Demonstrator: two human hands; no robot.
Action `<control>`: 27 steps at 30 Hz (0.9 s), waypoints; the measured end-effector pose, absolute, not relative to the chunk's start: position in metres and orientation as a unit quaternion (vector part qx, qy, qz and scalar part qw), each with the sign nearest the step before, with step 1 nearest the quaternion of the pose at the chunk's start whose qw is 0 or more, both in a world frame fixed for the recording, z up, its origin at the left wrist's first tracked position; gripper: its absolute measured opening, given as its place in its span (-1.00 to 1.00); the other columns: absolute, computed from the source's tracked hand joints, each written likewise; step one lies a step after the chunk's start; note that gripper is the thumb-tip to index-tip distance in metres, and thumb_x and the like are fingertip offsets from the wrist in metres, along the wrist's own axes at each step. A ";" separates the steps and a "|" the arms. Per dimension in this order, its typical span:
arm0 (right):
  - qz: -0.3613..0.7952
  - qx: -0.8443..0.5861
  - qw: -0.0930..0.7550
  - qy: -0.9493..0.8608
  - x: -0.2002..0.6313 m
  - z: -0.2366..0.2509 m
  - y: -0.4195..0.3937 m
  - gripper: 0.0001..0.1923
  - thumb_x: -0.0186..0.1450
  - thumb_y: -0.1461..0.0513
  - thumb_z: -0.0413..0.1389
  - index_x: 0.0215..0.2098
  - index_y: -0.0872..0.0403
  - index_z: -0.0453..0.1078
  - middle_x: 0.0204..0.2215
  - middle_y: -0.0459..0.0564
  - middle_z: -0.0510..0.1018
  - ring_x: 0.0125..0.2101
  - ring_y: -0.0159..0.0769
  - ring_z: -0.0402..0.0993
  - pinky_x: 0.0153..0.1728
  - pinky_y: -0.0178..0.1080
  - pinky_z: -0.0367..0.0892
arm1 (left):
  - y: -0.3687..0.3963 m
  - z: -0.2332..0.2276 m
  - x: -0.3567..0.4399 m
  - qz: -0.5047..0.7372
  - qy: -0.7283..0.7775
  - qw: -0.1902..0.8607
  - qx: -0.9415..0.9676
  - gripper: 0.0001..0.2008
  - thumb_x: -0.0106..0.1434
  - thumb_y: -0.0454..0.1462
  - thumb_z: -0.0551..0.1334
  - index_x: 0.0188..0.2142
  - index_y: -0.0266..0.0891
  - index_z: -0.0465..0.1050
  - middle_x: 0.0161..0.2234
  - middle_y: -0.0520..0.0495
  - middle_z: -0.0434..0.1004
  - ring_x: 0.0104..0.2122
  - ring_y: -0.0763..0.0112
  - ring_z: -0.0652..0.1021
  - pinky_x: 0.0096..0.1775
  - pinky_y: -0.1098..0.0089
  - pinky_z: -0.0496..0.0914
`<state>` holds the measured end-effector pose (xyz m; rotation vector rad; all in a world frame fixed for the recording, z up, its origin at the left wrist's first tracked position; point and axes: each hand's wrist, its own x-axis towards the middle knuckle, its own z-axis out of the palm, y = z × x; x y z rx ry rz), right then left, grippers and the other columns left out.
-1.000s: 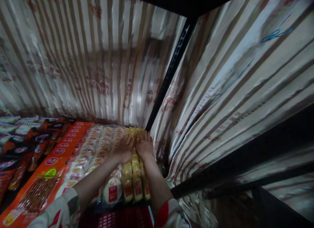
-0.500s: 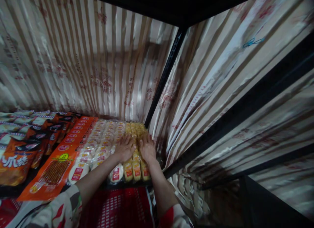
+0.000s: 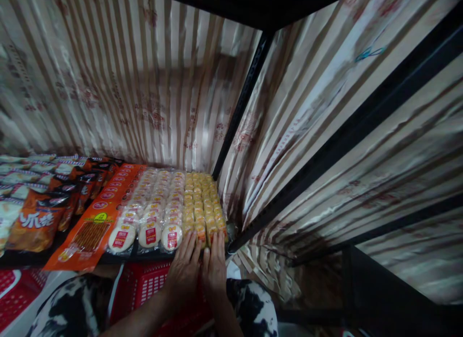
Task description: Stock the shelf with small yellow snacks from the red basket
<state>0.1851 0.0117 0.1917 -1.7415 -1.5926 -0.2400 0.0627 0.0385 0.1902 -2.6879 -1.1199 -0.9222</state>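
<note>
Several rows of small yellow wrapped snack packs (image 3: 202, 199) fill the right end of a dark shelf. My left hand (image 3: 184, 267) lies at their front edge, fingers stretched forward onto the nearest packs. Beside it, my right hand (image 3: 215, 267) rests its straight fingertips on the front packs at the far right. Neither hand is wrapped round anything. Just left of the yellow packs stand rows of round white wrapped cakes (image 3: 171, 238) with red labels. Further left lies a long orange snack package strip (image 3: 92, 235) that overhangs the shelf front.
Orange and white snack bags (image 3: 36, 226) stand at the left. Below the shelf are a red perforated basket (image 3: 144, 284) and another red basket (image 3: 21, 291). A black metal post (image 3: 242, 105) and slanted bar (image 3: 343, 129) stand before striped sheeting (image 3: 162, 86).
Both hands have drawn back toward me, from the top of the yellow packs to their front edge. The rows now show uncovered, and the view has shifted slightly.
</note>
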 end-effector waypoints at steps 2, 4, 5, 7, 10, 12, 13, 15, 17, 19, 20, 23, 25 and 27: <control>-0.085 -0.686 0.373 -0.619 0.185 0.184 0.011 -0.41 0.37 0.23 -0.22 0.31 0.24 -0.25 0.29 0.28 -0.14 0.28 -0.05 -0.25 0.11 0.14 0.12 | 0.039 0.181 0.061 -0.289 -0.375 0.040 -0.880 -0.45 0.26 -0.31 0.00 0.24 -0.33 0.01 0.27 -0.30 -0.04 0.27 0.06 -0.03 0.12 0.06 0.18; -0.079 -0.702 0.366 -0.606 0.186 0.181 0.014 -0.43 0.37 0.22 -0.23 0.30 0.26 -0.18 0.30 0.28 -0.19 0.29 -0.03 -0.29 0.12 0.15 0.09 | 0.043 0.178 0.061 -0.282 -0.378 0.040 -0.881 -0.45 0.24 -0.32 0.02 0.23 -0.32 0.04 0.27 -0.31 -0.02 0.27 0.07 -0.03 0.12 0.07 0.19; -0.079 -0.711 0.363 -0.597 0.186 0.180 0.017 -0.44 0.37 0.22 -0.23 0.29 0.26 -0.14 0.30 0.28 -0.20 0.29 -0.02 -0.31 0.12 0.16 0.08 | 0.044 0.178 0.061 -0.279 -0.380 0.041 -0.881 -0.45 0.23 -0.33 0.03 0.23 -0.32 0.06 0.26 -0.31 -0.01 0.27 0.07 -0.03 0.12 0.07 0.18; -0.083 -0.727 0.359 -0.580 0.186 0.179 0.021 -0.45 0.37 0.19 -0.23 0.28 0.28 -0.07 0.30 0.28 -0.21 0.29 0.00 -0.35 0.13 0.18 0.06 | 0.046 0.179 0.062 -0.275 -0.385 0.046 -0.880 -0.47 0.23 -0.33 0.04 0.21 -0.32 0.10 0.25 -0.32 0.02 0.27 0.06 -0.02 0.12 0.07 0.18; -0.083 -0.729 0.356 -0.579 0.186 0.175 0.024 -0.44 0.37 0.18 -0.25 0.28 0.28 -0.07 0.29 0.28 -0.15 0.29 -0.02 -0.36 0.13 0.18 0.06 | 0.046 0.179 0.064 -0.261 -0.392 0.061 -0.880 -0.48 0.19 -0.35 0.06 0.17 -0.32 0.16 0.24 -0.30 0.07 0.26 0.06 0.03 0.11 0.09 0.20; -0.086 -0.714 0.354 -0.597 0.186 0.173 0.024 -0.44 0.37 0.19 -0.26 0.30 0.26 -0.13 0.28 0.27 -0.07 0.29 -0.04 -0.35 0.13 0.19 0.04 | 0.047 0.178 0.064 -0.249 -0.396 0.071 -0.881 -0.48 0.18 -0.36 0.05 0.16 -0.32 0.18 0.24 -0.28 0.08 0.25 0.09 0.05 0.10 0.12 0.22; -0.088 -0.708 0.353 -0.606 0.186 0.172 0.023 -0.43 0.37 0.20 -0.26 0.30 0.25 -0.16 0.28 0.26 -0.04 0.29 -0.04 -0.34 0.13 0.19 0.03 | 0.047 0.179 0.064 -0.246 -0.399 0.074 -0.880 -0.48 0.18 -0.36 0.04 0.16 -0.32 0.18 0.24 -0.27 0.08 0.25 0.11 0.05 0.10 0.13 0.22; -0.086 -0.705 0.351 -0.610 0.187 0.172 0.022 -0.42 0.37 0.20 -0.25 0.31 0.23 -0.19 0.27 0.26 -0.04 0.29 -0.03 -0.32 0.13 0.19 0.04 | 0.047 0.180 0.063 -0.243 -0.400 0.081 -0.880 -0.48 0.17 -0.37 0.03 0.16 -0.31 0.19 0.24 -0.25 0.08 0.25 0.13 0.07 0.10 0.15 0.23; -0.078 -0.715 0.353 -0.598 0.186 0.174 0.021 -0.41 0.36 0.19 -0.24 0.31 0.23 -0.21 0.28 0.28 -0.06 0.28 -0.03 -0.28 0.12 0.17 0.06 | 0.046 0.184 0.062 -0.241 -0.399 0.093 -0.880 -0.49 0.17 -0.37 0.03 0.15 -0.32 0.20 0.24 -0.26 0.09 0.24 0.13 0.09 0.11 0.13 0.20; -0.065 -0.726 0.362 -0.581 0.186 0.178 0.021 -0.39 0.36 0.17 -0.24 0.31 0.25 -0.23 0.28 0.30 -0.10 0.28 -0.03 -0.26 0.13 0.14 0.05 | 0.043 0.189 0.062 -0.241 -0.393 0.109 -0.880 -0.50 0.18 -0.36 0.04 0.15 -0.31 0.22 0.23 -0.26 0.10 0.24 0.11 0.09 0.14 0.10 0.14; -0.056 -0.731 0.370 -0.571 0.185 0.180 0.021 -0.39 0.36 0.17 -0.25 0.31 0.27 -0.23 0.29 0.31 -0.12 0.28 -0.04 -0.26 0.14 0.13 0.03 | 0.042 0.192 0.063 -0.243 -0.389 0.117 -0.881 -0.50 0.19 -0.35 0.04 0.15 -0.30 0.22 0.23 -0.25 0.10 0.24 0.10 0.09 0.15 0.08 0.11; -0.021 -0.749 0.383 -0.541 0.186 0.188 0.027 -0.39 0.36 0.16 -0.31 0.30 0.32 -0.23 0.30 0.30 -0.18 0.29 -0.06 -0.30 0.19 0.08 -0.04 | 0.039 0.197 0.067 -0.241 -0.362 0.135 -0.890 -0.47 0.20 -0.32 0.03 0.18 -0.28 0.17 0.23 -0.21 0.11 0.24 0.09 0.10 0.17 0.04 0.05; 0.003 -0.762 0.386 -0.520 0.188 0.193 0.033 -0.37 0.35 0.15 -0.33 0.29 0.37 -0.21 0.29 0.31 -0.19 0.29 -0.04 -0.33 0.21 0.04 -0.07 | 0.040 0.198 0.072 -0.232 -0.339 0.146 -0.900 -0.44 0.20 -0.31 0.01 0.21 -0.29 0.11 0.23 -0.19 0.11 0.23 0.13 0.11 0.19 0.06 0.02; 0.019 -0.769 0.390 -0.506 0.190 0.195 0.039 -0.36 0.35 0.14 -0.34 0.28 0.40 -0.22 0.29 0.34 -0.19 0.29 -0.02 -0.34 0.22 0.05 -0.10 | 0.042 0.197 0.077 -0.227 -0.331 0.156 -0.902 -0.42 0.21 -0.31 -0.01 0.24 -0.31 0.05 0.23 -0.19 0.12 0.23 0.17 0.12 0.19 0.08 0.01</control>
